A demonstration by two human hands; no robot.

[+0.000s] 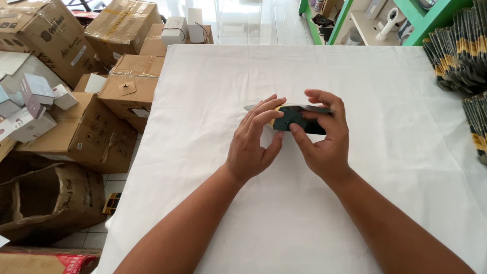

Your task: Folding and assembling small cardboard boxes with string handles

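Both hands on a small dark flat-pack carton (299,121), black with a yellow edge, sitting mid-surface on the white cloth (213,76). Left hand (252,147): grip pressed against the carton's left end, fingers flat along its top edge, thumb tucked under toward the near side. Right hand (324,137): grip pinching the carton's right end, fingers curled over the far edge, thumb on the near face. A pale flap or tab sticks out just left of the carton, past the left fingertips; can't tell if it's part of the carton or a separate sheet, the hand covers the join. Stacks of the same dark and yellow flat packs (456,50) sit well right of the carton, at the surface edge. Brown cardboard boxes (119,89) are piled on the floor well left of it, and a green shelf (421,20) stands beyond it on the far right. Risks, as I read it: thin card creases or tears at a fold if the two grips squeeze unevenly; the cloth is loose, so pressing down and pushing could drag it and slide the carton; the right-hand stacks look tilted and close to the edge, and an elbow swing could knock them.
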